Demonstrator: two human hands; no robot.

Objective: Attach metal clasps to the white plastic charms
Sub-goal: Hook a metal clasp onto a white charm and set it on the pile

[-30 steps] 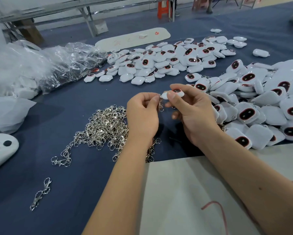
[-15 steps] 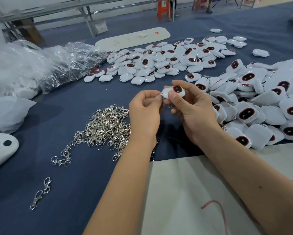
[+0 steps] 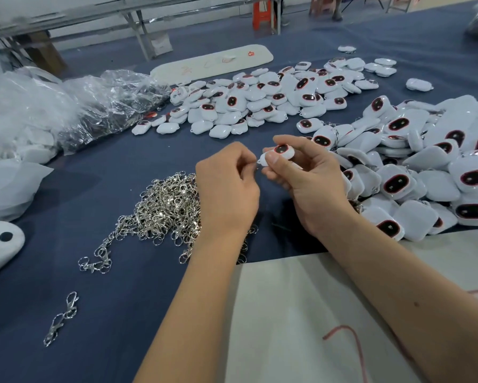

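From the head camera, the right hand [image 3: 309, 178] pinches a white charm [image 3: 278, 153] between thumb and forefinger above the blue cloth [image 3: 99, 172], dark face up. The left hand [image 3: 228, 189] meets the charm's left tip with fingers curled tight together; whether they grip a clasp cannot be told. The clasp heap [image 3: 163, 208] lies under the left wrist, with charm piles [image 3: 426, 167] to the right and beyond.

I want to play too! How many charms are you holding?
1. One white charm sits pinched in the right hand; the left hand hides whatever it pinches.
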